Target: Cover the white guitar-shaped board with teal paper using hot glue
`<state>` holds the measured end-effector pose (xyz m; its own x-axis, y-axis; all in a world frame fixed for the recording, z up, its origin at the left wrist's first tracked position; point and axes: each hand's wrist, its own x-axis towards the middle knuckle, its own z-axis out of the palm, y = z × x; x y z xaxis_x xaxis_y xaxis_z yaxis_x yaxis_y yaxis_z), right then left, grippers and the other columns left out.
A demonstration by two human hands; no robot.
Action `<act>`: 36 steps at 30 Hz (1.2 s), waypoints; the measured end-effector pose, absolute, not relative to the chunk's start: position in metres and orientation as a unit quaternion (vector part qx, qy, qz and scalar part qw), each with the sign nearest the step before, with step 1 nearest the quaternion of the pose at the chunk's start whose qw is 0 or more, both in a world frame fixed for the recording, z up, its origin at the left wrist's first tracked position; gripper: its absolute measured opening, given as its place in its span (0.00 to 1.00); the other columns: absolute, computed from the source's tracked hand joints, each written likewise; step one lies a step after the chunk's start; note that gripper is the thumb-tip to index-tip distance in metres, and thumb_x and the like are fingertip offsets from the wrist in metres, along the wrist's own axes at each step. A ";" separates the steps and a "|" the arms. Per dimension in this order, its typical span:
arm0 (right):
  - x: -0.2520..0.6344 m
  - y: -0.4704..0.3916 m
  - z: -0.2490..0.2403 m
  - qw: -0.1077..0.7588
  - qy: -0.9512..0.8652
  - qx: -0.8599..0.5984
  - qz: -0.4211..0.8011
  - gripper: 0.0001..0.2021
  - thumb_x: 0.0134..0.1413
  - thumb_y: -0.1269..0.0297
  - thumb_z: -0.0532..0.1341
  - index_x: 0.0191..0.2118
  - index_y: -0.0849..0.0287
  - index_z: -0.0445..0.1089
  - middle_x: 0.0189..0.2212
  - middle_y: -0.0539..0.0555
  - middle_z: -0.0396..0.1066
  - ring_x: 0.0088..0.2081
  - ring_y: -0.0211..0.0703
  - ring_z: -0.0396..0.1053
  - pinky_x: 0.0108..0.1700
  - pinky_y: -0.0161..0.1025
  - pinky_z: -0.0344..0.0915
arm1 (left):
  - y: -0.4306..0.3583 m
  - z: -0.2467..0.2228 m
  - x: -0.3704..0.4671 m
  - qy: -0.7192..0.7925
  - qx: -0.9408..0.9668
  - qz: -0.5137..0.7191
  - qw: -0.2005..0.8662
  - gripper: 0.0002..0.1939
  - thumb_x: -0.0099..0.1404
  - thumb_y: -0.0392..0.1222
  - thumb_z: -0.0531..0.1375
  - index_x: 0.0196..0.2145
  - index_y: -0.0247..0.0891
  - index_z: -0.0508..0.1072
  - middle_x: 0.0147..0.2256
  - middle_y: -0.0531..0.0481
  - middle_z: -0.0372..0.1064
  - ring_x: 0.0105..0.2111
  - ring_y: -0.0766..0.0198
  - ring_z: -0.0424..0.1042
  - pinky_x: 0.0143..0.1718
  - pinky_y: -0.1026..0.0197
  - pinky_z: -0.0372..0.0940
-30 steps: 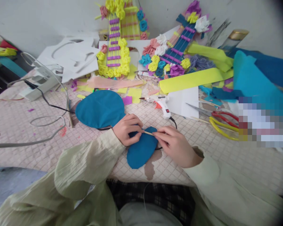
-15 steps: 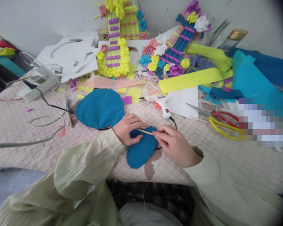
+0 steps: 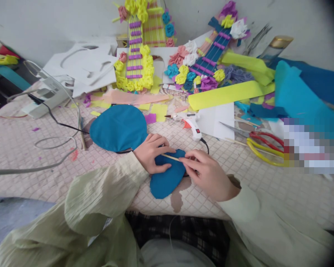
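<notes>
A thin wooden stick (image 3: 171,157) lies slantwise over the narrow part of a blue, curved piece (image 3: 167,183), which rests on the table close to me. Between thumb and fingertips, my right hand (image 3: 207,170) pinches the stick's right end. My left hand (image 3: 153,152) lies on the blue piece with thumb and fingers apart, and the stick's left end reaches its fingers. Whether those fingers touch the stick, I cannot tell. Left of my hands is a larger rounded blue section (image 3: 118,128); my left hand covers where the two blue parts meet.
A white glue gun (image 3: 193,126) lies beyond my hands, its cord trailing right. Scissors (image 3: 264,144) lie at the right. Two flower-trimmed paper guitars (image 3: 135,55) lean at the back. A white power strip (image 3: 44,98) with cables is at the left, on the quilted cloth (image 3: 58,159).
My right hand has shifted very slightly down, and the stick's right end is a touch lower. My left hand keeps its place on the blue piece.
</notes>
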<state>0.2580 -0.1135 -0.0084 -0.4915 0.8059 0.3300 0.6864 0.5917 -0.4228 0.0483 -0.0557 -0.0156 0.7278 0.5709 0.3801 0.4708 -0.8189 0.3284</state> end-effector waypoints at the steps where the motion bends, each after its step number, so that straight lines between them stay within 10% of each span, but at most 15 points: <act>1: 0.258 -0.114 -0.009 0.253 -0.856 -0.434 0.117 0.12 0.55 0.74 0.52 0.40 0.61 0.72 0.35 0.56 0.68 0.36 0.42 0.65 0.39 0.41 0.66 | -0.056 -0.016 0.048 0.282 0.923 0.238 0.106 0.20 0.51 0.50 0.59 0.41 0.38 0.73 0.34 0.46 0.67 0.37 0.57 0.62 0.39 0.53 0.54; 21: 0.281 -0.142 0.006 0.265 -0.855 -0.443 0.047 0.16 0.55 0.78 0.49 0.41 0.61 0.71 0.36 0.57 0.71 0.38 0.43 0.66 0.40 0.41 0.66 | -0.056 -0.011 0.046 0.269 0.932 0.209 0.124 0.39 0.43 0.70 0.55 0.43 0.37 0.71 0.35 0.43 0.66 0.37 0.53 0.60 0.40 0.49 0.52; 36: 0.414 -0.155 -0.010 0.171 -0.740 -0.640 -0.113 0.15 0.57 0.56 0.50 0.35 0.59 0.71 0.35 0.61 0.72 0.37 0.52 0.69 0.35 0.45 0.66 | -0.058 -0.011 0.045 0.252 0.910 0.313 0.105 0.16 0.55 0.42 0.54 0.41 0.37 0.70 0.34 0.45 0.70 0.35 0.59 0.64 0.38 0.53 0.56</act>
<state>0.4136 -0.1552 -0.0099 -0.1214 0.9093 0.3980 0.9867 0.1542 -0.0512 0.0449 -0.0581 -0.0110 0.6768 0.5249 0.5162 0.3937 -0.8506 0.3487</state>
